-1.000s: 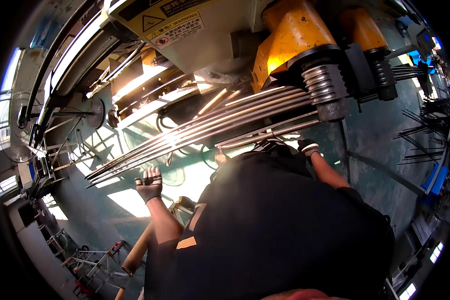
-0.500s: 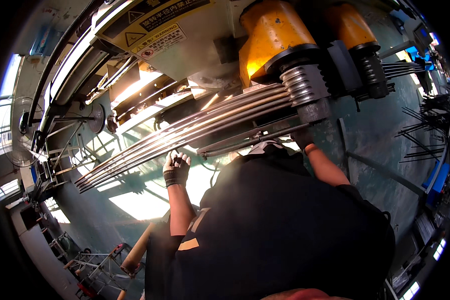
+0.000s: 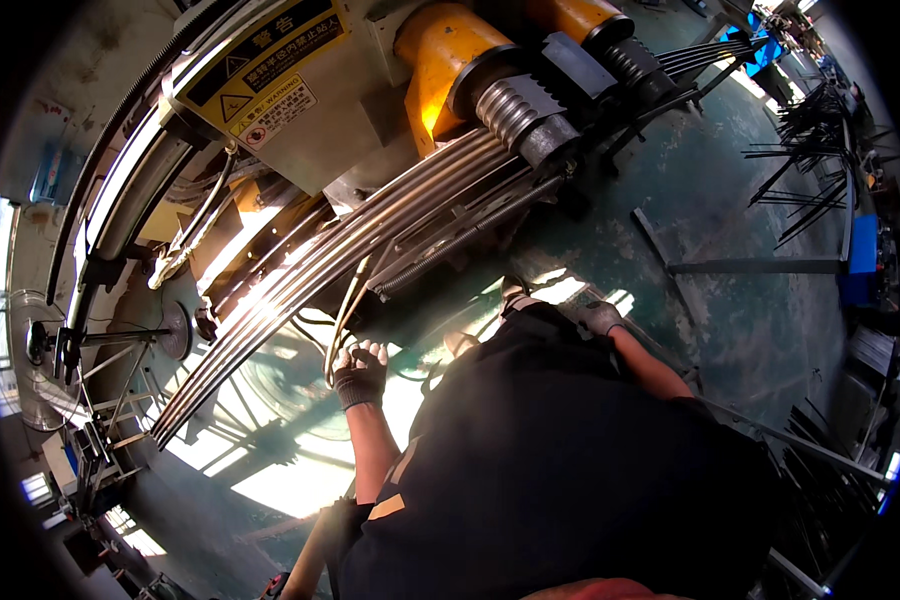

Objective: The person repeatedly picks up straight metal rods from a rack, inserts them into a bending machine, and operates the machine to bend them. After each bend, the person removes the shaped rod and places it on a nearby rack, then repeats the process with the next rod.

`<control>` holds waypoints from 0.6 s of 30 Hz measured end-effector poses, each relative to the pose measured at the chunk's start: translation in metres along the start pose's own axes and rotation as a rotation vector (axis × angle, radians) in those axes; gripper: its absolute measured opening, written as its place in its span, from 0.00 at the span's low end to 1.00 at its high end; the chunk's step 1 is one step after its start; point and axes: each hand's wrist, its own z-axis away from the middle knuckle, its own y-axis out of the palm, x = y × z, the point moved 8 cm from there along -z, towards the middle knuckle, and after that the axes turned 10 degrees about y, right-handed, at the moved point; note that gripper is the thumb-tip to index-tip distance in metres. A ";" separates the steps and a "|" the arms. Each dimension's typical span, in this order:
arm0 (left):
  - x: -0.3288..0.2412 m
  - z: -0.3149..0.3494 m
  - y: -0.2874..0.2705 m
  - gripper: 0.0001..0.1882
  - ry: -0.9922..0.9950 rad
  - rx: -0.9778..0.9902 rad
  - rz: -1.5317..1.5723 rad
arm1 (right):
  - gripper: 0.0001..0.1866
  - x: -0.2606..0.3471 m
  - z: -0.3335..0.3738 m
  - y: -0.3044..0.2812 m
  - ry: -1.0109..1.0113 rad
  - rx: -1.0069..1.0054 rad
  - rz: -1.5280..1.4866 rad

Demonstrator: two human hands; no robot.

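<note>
My left hand, in a dark-cuffed work glove with pale fingertips, is raised with its fingers curled in; nothing shows in them. Beside it hang looped hoses; I cannot tell whether the hand touches them. Beyond and above lies a bundle of long metal rods, running from the lower left to ribbed steel rollers on a machine. My right hand, in a greyish glove, is low beside my dark clothing, apart from the machine. Its fingers are too indistinct to read.
The machine has orange housings and a grey cabinet with yellow warning labels. A long coil spring runs below the rods. Dark rods are piled at the far right near a floor beam. A fan stands left.
My view has turned, so the machine and rods sit further left and tilt more steeply. My right hand has come away from the shadowed machine edge to my side. The left stays curled.
</note>
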 end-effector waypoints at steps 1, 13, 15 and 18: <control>-0.011 -0.001 0.003 0.27 0.023 0.052 -0.029 | 0.19 0.011 0.001 -0.007 -0.149 -0.087 0.069; -0.127 0.087 0.101 0.30 0.416 0.620 0.287 | 0.21 0.206 0.075 -0.275 -0.555 -0.429 -1.164; -0.134 0.137 0.150 0.29 0.533 0.582 0.322 | 0.22 0.214 0.076 -0.292 -0.551 -0.376 -1.374; -0.165 0.187 0.196 0.29 0.641 0.881 0.351 | 0.23 0.229 0.068 -0.309 -0.575 -0.327 -1.551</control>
